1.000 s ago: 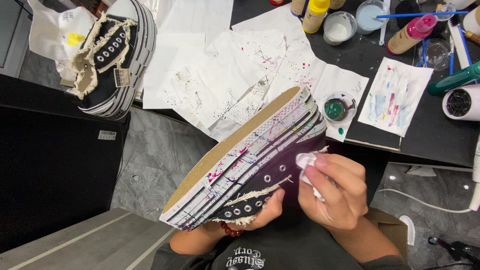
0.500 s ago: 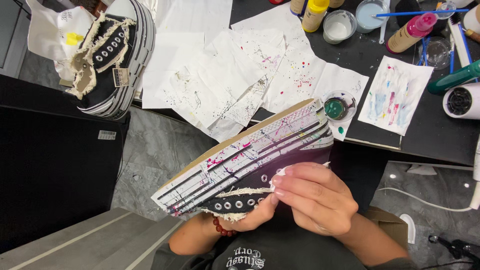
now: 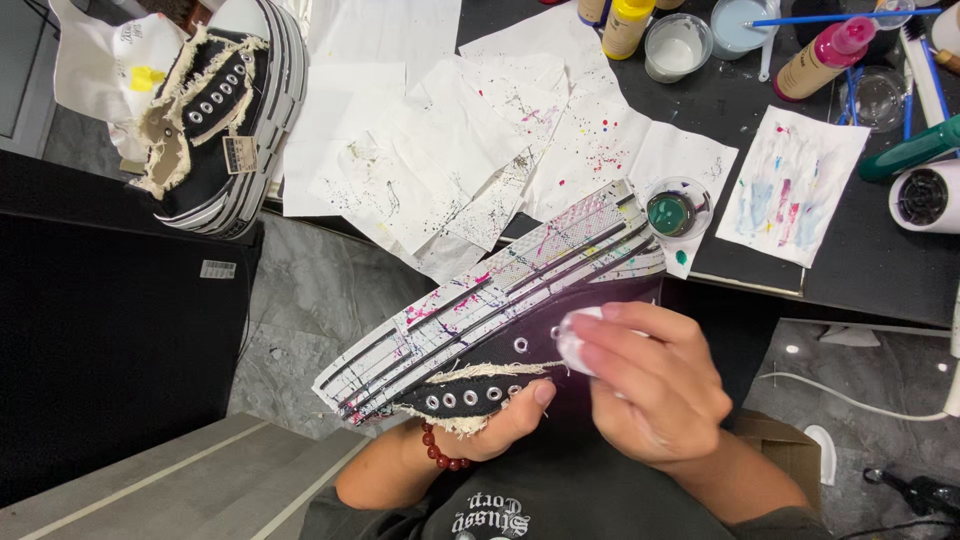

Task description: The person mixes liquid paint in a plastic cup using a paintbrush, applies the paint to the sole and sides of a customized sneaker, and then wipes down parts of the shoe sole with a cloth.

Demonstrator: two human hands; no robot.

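My left hand grips a black canvas sneaker from below, thumb by the frayed eyelet edge. The shoe lies on its side, its thick white striped sole speckled with pink, green and dark paint. My right hand presses a small white wipe against the black upper near two eyelets. A red bead bracelet circles my left wrist.
A matching sneaker stands at the upper left beside a white cloth. Paint-spattered paper sheets cover the black table. A small cup of green paint, paint bottles, white cups, brushes and a hair dryer sit at the right.
The shoe has rolled so that less of the tan bottom shows and more of the striped side faces up. My right hand with the wipe has shifted across the black upper.
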